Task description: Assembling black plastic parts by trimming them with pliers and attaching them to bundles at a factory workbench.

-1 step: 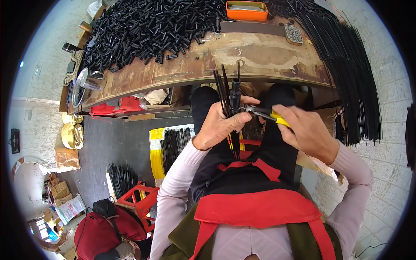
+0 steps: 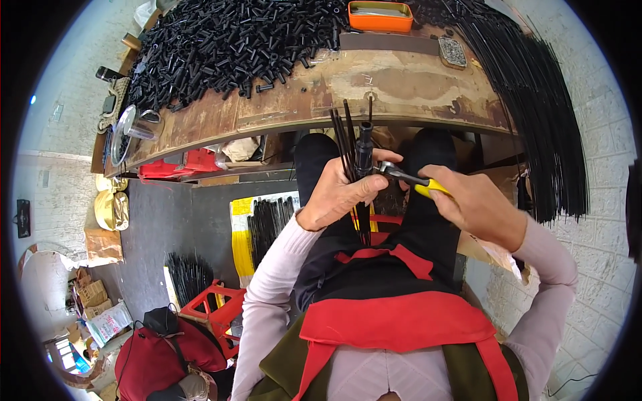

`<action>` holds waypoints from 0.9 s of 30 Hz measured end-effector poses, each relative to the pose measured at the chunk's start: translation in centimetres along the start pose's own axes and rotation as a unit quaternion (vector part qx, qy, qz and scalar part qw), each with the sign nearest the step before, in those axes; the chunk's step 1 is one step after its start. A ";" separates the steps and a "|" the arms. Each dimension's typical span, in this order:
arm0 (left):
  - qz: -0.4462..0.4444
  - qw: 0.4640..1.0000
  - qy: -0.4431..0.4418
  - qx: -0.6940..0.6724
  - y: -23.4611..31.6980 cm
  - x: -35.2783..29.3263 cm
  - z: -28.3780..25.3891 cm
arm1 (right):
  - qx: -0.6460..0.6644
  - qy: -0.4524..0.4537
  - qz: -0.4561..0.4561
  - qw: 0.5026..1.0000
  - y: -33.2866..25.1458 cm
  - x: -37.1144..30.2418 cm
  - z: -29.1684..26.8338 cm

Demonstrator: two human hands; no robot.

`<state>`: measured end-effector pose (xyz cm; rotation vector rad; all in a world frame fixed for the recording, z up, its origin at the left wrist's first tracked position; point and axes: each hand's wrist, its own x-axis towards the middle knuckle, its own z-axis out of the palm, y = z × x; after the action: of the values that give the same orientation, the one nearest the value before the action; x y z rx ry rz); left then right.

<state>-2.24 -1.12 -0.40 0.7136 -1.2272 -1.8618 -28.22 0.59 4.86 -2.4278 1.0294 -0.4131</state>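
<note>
My left hand is closed around a bundle of thin black rods that stick up past the bench edge and down over my lap. A short black tube stands among them, just above my fingers. My right hand grips yellow-handled pliers, whose metal jaws reach left and meet the rods just below the tube. Both hands are held over my knees, in front of the wooden workbench.
A large heap of short black tubes covers the bench's left and back. An orange tray sits at the far edge, and long black rods drape over the right end. Below lie more rods on yellow sheeting, a red crate and a red bag.
</note>
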 end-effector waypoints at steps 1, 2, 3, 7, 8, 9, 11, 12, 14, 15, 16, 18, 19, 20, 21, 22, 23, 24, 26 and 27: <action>-0.002 1.000 0.001 0.000 -0.1 -0.2 -0.3 | 0.002 0.000 0.000 1.000 -0.6 0.5 -1.0; -0.006 1.000 -0.022 0.001 -0.1 -0.5 -0.6 | 0.237 -0.143 0.133 0.952 -1.5 1.6 -2.7; -0.008 0.999 -0.051 0.000 -0.3 -0.4 -0.7 | 0.447 -0.270 0.257 0.813 -1.9 2.1 -3.7; -0.003 0.997 -0.074 -0.026 -0.9 -0.4 -0.8 | 0.579 -0.328 0.322 0.674 -1.6 0.9 -0.4; -0.002 0.997 -0.073 -0.024 -0.9 -0.3 -0.8 | 0.578 -0.328 0.320 0.675 -1.3 0.8 -0.1; 0.001 0.999 -0.036 -0.017 -0.8 -0.3 -0.5 | 0.406 -0.184 0.219 0.868 -0.9 0.4 0.6; -0.007 1.000 0.022 0.012 -0.7 -0.5 0.0 | 0.053 0.038 0.067 0.996 -0.7 0.2 2.1; -0.008 1.000 0.019 0.013 -0.8 -0.5 0.3 | 0.053 0.041 0.070 0.995 -0.1 0.2 2.8; 0.020 0.999 0.018 0.020 -1.0 -0.4 0.7 | 0.140 -0.004 0.055 0.989 1.1 0.2 3.8; 0.021 0.999 0.013 0.024 -1.1 -0.5 0.4 | 0.266 -0.115 0.180 0.940 -0.6 0.7 2.3; 0.019 0.999 0.015 0.024 -1.2 -0.7 0.2 | 0.268 -0.116 0.179 0.940 -0.8 0.6 2.7; 0.018 0.999 0.026 -0.006 -1.3 -0.7 0.3 | 0.367 -0.089 0.207 0.902 -0.8 0.5 3.3; 0.017 1.000 0.026 -0.006 -1.2 -0.7 0.5 | 0.368 -0.089 0.209 0.902 -0.8 0.4 3.3; 0.008 1.000 0.028 -0.012 -1.1 -0.7 0.6 | 0.352 -0.080 0.193 0.912 -0.7 0.4 3.2; 0.000 0.999 0.031 -0.016 -1.0 -0.8 0.6 | 0.337 -0.072 0.176 0.922 -0.7 0.5 3.2; -0.001 0.999 0.032 -0.015 -1.1 -0.8 0.6 | 0.338 -0.072 0.176 0.922 -0.9 0.6 3.1; 0.005 0.999 0.034 -0.013 -1.4 -0.8 0.6 | 0.336 -0.080 0.188 0.919 -1.1 0.6 2.8; 0.011 0.999 0.035 -0.011 -1.4 -0.9 0.6 | 0.333 -0.088 0.200 0.917 -1.4 0.7 2.5; 0.001 0.999 0.037 -0.011 -1.2 -1.0 0.5 | 0.323 -0.096 0.213 0.917 -1.8 0.9 2.0; -0.010 0.999 0.037 -0.013 -1.2 -1.0 0.5 | 0.313 -0.103 0.227 0.916 -2.0 0.9 1.7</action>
<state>-2.47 0.26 -1.25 0.7759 -1.1510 -1.8469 -25.69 1.67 4.56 -1.5707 1.1139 -0.2607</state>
